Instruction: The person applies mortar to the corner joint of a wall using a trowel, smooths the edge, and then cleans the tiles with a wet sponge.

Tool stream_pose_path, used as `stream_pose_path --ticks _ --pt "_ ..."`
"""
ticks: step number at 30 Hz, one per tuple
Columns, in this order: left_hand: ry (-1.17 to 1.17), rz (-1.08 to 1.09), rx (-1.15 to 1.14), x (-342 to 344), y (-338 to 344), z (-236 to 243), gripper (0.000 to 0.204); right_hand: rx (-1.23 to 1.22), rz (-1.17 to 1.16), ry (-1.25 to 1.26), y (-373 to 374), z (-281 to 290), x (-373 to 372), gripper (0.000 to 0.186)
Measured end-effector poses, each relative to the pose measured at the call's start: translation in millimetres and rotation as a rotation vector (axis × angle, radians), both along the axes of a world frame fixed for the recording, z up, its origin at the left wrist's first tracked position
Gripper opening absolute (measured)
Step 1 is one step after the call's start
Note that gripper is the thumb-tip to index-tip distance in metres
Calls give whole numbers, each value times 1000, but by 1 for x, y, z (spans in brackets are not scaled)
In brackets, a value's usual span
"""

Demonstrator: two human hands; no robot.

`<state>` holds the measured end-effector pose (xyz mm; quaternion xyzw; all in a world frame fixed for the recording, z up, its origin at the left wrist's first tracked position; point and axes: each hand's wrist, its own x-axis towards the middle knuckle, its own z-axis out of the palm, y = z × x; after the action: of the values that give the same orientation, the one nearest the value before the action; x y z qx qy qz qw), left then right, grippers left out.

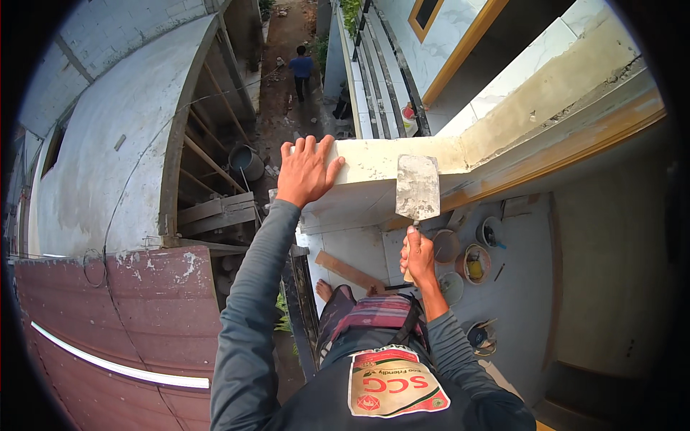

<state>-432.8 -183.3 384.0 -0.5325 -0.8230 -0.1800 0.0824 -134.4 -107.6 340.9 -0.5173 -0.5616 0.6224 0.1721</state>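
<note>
Fingers point(310, 146) of the left hand point(307, 174) are spread flat and pressed against the top edge of a white plastered wall ledge point(374, 169), palm down near its corner. Right hand point(417, 256) is wrapped tight around the handle of a plastering trowel point(417, 188), fingers curled shut on it, the grey mortar-crusted blade pointing up and lying against the face of the ledge, just to the right of the left hand.

Down below on the pale tiled floor point(532, 287), a cluster of containers sits near the person's right arm: a round brownish bucket point(445, 246) whose contents are hard to make out, a bucket with something yellow inside point(474, 264), a dark-rimmed pot holding a blue-handled tool point(490, 232), and a shallow grey bowl point(453, 287) partly hidden by the forearm. Further right lies another small tub point(480, 336), contents unclear. A wooden plank point(348, 271) lies on the floor beside a bare foot point(324, 289). Far down the alley, a person in a blue shirt point(301, 68) stands, and a dark bucket point(244, 159) rests by timber framing.
</note>
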Motion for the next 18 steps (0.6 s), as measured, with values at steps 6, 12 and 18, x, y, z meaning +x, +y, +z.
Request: stream_pose_path --ticks 6,12,18 --pt "44 -11 63 -6 -10 -8 48 -29 249 27 -20 17 -66 48" --pt "18 -14 62 -3 -3 -8 47 -47 27 18 -10 6 -12 48" --pt "20 7 48 -4 -4 -4 45 -1 203 47 -24 5 -69 46"
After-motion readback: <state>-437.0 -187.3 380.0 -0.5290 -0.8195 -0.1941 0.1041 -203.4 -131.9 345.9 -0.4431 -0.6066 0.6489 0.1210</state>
